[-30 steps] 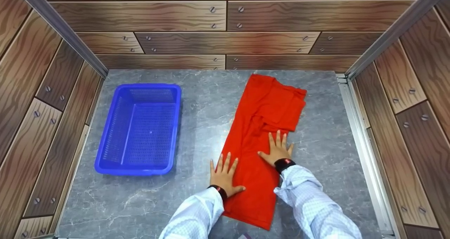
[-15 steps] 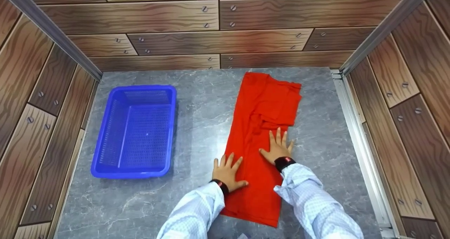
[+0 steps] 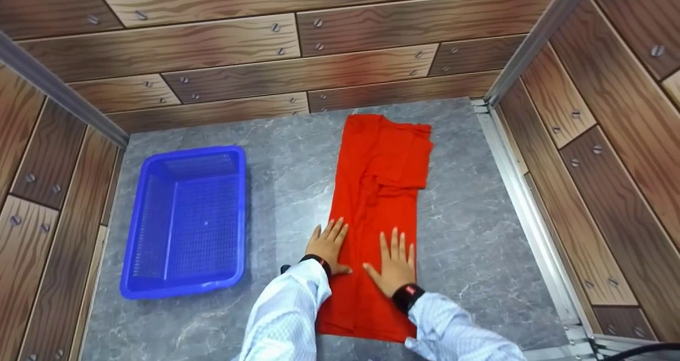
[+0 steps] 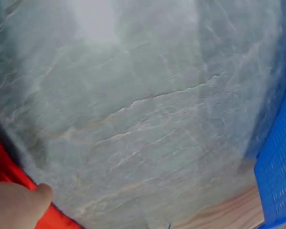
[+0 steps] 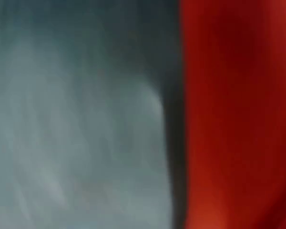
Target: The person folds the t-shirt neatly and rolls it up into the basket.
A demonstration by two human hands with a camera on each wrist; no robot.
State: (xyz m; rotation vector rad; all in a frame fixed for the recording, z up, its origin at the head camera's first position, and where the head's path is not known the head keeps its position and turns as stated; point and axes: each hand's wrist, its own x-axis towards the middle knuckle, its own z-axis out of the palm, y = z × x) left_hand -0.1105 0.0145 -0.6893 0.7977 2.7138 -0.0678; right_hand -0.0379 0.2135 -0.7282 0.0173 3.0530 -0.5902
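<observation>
A red shirt [image 3: 393, 154] lies flat on the grey marbled table, folded into a long strip, with a sleeve-like part bunched at its upper right. My left hand [image 3: 326, 244] rests on its left edge, fingers straight and pointing away from me. Over the lower right part of the cloth my right hand [image 3: 396, 265] lies spread, palm down. In the left wrist view, a fingertip [image 4: 44, 193] shows at the red edge. The right wrist view is blurred and shows mostly the shirt [image 5: 238, 114] beside the table.
On the left stands a blue plastic basket [image 3: 241, 217] with perforated walls and nothing in it. Wood-patterned panels [image 3: 223, 79] close off the back and both sides. A metal rail [image 3: 523, 202] runs along the table's right side, and a black cable [image 3: 645, 347] shows at lower right.
My right hand has slid down the shirt toward its near end. The left hand has shifted slightly up along the left edge. The head view has turned a little.
</observation>
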